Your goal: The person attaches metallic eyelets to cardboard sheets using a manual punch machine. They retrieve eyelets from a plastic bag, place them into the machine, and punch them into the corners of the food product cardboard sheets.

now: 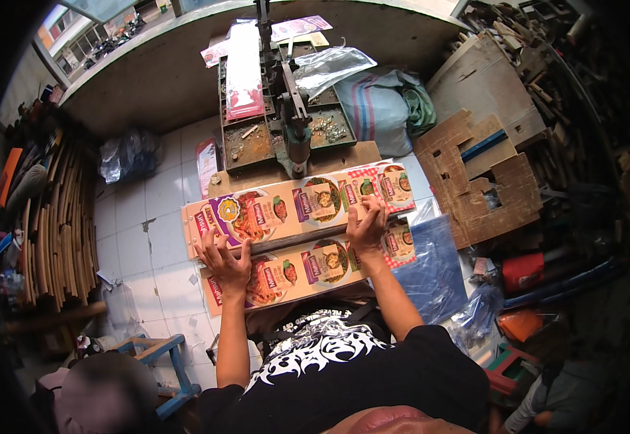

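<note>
Two stacks of long printed cardboard strips with food pictures lie one behind the other before me. On the near edge of the far stack (286, 221), my left hand (224, 264) rests toward the left end with its fingers spread. Farther right, my right hand (368, 230) lies on the same stack, fingers apart and slightly bent. The near stack (302, 278) sits against my body, partly under my wrists. Just beyond the far stack stands a dark metal lever press (297, 137), its foot close to the strips. Neither hand touches the press.
Compartment trays (251, 148) with small metal bits flank the press, with printed sheets (245, 72) on them. A woven sack (376, 108) and cut wooden boards (478, 181) are at right, wood strips (58, 217) at left. Blue plastic sheeting (430, 271) lies right; people sit at both lower corners.
</note>
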Motion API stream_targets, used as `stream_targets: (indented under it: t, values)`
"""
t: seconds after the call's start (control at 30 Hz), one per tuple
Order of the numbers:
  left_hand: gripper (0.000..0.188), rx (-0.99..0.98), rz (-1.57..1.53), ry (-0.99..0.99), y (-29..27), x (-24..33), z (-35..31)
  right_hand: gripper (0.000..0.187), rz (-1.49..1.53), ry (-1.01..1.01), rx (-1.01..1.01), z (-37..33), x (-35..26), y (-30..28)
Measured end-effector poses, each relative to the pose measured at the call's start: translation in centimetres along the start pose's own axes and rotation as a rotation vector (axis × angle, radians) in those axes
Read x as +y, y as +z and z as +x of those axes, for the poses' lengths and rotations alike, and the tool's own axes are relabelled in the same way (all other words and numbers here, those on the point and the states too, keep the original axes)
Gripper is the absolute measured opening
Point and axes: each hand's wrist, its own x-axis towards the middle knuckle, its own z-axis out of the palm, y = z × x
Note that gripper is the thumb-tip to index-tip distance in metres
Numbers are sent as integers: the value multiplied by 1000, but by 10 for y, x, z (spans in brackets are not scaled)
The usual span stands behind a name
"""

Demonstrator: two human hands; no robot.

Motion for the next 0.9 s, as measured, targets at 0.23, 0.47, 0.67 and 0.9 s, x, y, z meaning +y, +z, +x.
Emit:
stream_targets:
  t: [0.23, 0.47, 0.67, 0.9]
  values:
    - [67, 150, -107, 48, 6, -3, 5, 14, -171, -34, -131, 9, -5, -3]
    - [36, -73, 44, -66, 2, 0, 7, 22, 36, -48, 150, -4, 1, 5]
    - [36, -48, 19, -62, 4, -3, 4, 14, -208, -105, -170, 5, -8, -4]
    - [53, 58, -79, -1, 10, -7, 2, 9, -236, -57, -137, 8, -4, 2]
